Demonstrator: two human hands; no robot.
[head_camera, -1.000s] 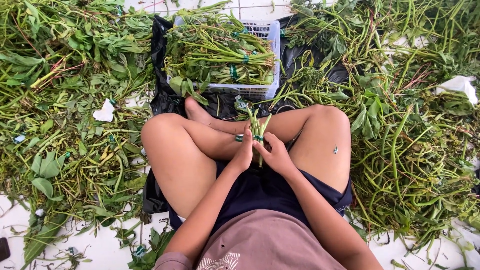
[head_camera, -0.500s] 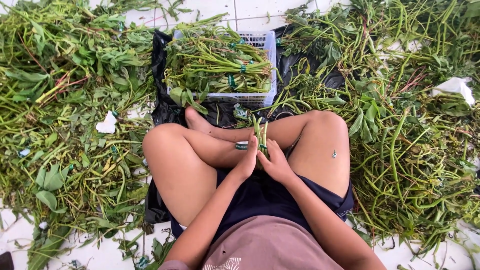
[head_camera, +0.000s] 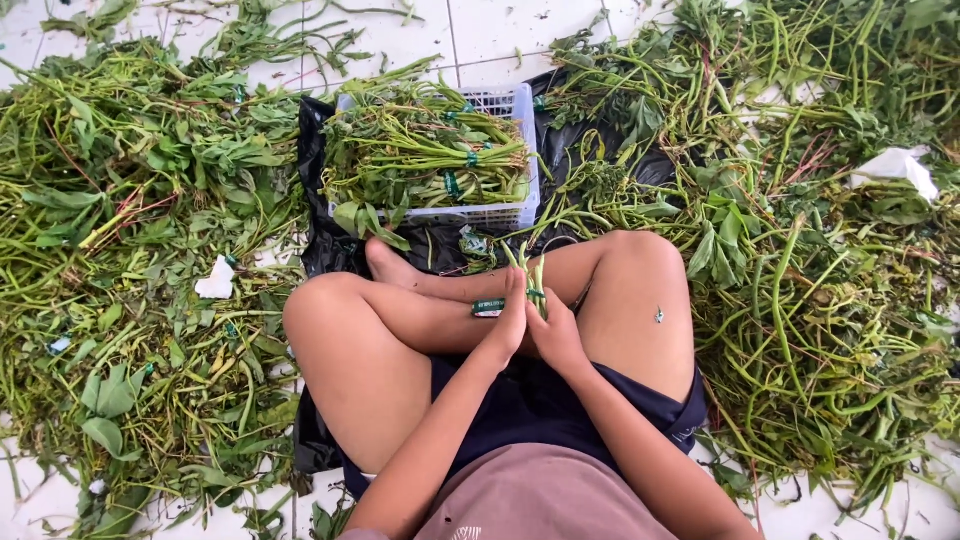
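Left hand (head_camera: 508, 322) and right hand (head_camera: 553, 330) meet above the crossed legs, fingers curled closed around a small bunch of green stems (head_camera: 530, 272) standing upright between them. A green tape roll (head_camera: 488, 308) sits just beside the left fingers, apparently touching them; contact is unclear.

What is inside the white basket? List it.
The white basket holds bundles of green stems, laid sideways and tied with green bands. They fill it past the rim, so the basket's floor and anything beneath the top layer are hidden.
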